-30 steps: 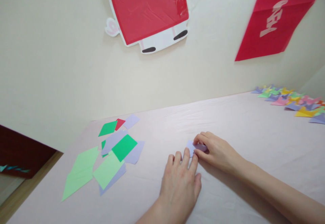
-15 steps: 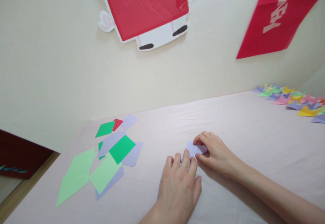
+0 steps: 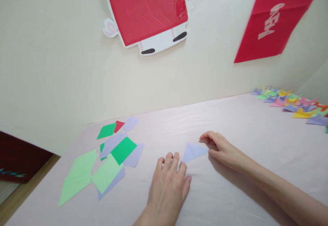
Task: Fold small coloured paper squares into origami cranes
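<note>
A pale purple piece of paper (image 3: 194,151), a triangle with a crease line down it, lies on the cloth-covered table between my hands. My left hand (image 3: 169,183) rests palm down at its lower left, fingers a little spread, with a fingertip close to the paper's near corner. To the right, my right hand (image 3: 222,150) hovers with fingers curved and thumb apart from them. Its thumb tip is at the paper's right point; I cannot tell whether it touches. Neither hand grips anything.
Loose paper sheets lie on the left: dark green (image 3: 124,150), light green (image 3: 107,174), purple (image 3: 112,144) and red (image 3: 119,126). Several folded coloured paper pieces (image 3: 303,113) stand in rows at the far right. A wall (image 3: 205,72) with red decorations (image 3: 146,7) rises behind the table.
Both hands have moved off the purple paper, the left toward the lower left and the right slightly rightward. The paper's triangle now shows uncovered. The camera view has shifted slightly.
</note>
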### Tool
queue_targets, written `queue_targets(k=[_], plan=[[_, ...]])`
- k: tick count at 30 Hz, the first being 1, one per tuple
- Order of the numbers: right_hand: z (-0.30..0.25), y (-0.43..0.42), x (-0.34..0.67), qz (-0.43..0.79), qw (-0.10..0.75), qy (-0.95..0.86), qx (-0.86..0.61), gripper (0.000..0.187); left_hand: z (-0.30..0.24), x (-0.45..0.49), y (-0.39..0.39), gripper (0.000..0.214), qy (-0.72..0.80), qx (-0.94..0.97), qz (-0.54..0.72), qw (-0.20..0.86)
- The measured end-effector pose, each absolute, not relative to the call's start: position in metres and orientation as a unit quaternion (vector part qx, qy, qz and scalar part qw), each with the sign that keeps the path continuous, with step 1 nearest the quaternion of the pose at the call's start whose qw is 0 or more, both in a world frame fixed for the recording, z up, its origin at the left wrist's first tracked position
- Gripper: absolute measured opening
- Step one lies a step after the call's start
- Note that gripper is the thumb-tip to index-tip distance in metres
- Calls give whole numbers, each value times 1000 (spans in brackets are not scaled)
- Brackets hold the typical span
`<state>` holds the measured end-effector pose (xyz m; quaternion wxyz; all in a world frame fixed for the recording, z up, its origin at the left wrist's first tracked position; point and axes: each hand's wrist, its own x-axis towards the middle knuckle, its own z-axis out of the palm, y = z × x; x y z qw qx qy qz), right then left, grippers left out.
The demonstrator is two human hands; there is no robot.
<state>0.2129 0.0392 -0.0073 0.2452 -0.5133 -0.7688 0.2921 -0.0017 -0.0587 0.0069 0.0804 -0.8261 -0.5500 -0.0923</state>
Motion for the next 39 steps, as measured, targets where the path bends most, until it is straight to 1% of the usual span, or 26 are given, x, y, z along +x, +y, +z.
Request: queue_targets(k=[5, 8, 10, 14, 15, 17, 20, 23, 27, 29, 33, 36, 37, 39], plan=[[-3, 39, 219, 321, 252, -760, -506, 47, 8, -11, -67, 15, -575, -811, -80, 74], [0, 38, 221, 348, 254, -755, -494, 45, 4, -16, -67, 22, -595, -796, -100, 50], [1, 36, 219, 339, 247, -774, -474, 39, 0, -16, -63, 36, -594, -792, -139, 20], [2, 31, 209, 282, 234, -823, -435, 40, -6, -5, -51, 80, -544, -796, -255, -72], [2, 30, 206, 273, 239, -828, -427, 38, -6, -2, -48, 88, -527, -797, -279, -96], [4, 27, 202, 258, 253, -838, -408, 35, -5, 3, -44, 96, -498, -798, -311, -132], [7, 22, 201, 224, 265, -859, -376, 34, -2, 5, -42, 95, -462, -822, -301, -144], [8, 20, 204, 177, 258, -886, -342, 35, 0, 2, -43, 90, -443, -854, -244, -120], [4, 23, 208, 98, 249, -909, -321, 34, 0, -2, -49, 78, -484, -856, -164, -75], [3, 23, 211, 77, 240, -917, -310, 31, -1, -2, -55, 76, -495, -857, -130, -62], [10, 18, 215, 112, 200, -934, -276, 21, -6, 1, -75, 75, -503, -857, -98, -53], [17, 14, 215, 156, 191, -926, -286, 7, -6, 2, -85, 75, -519, -846, -109, -56], [18, 14, 214, 170, 194, -919, -297, 9, -5, 2, -86, 75, -522, -843, -115, -58], [18, 17, 210, 200, 205, -900, -329, 21, -2, 2, -87, 78, -526, -838, -130, -63]])
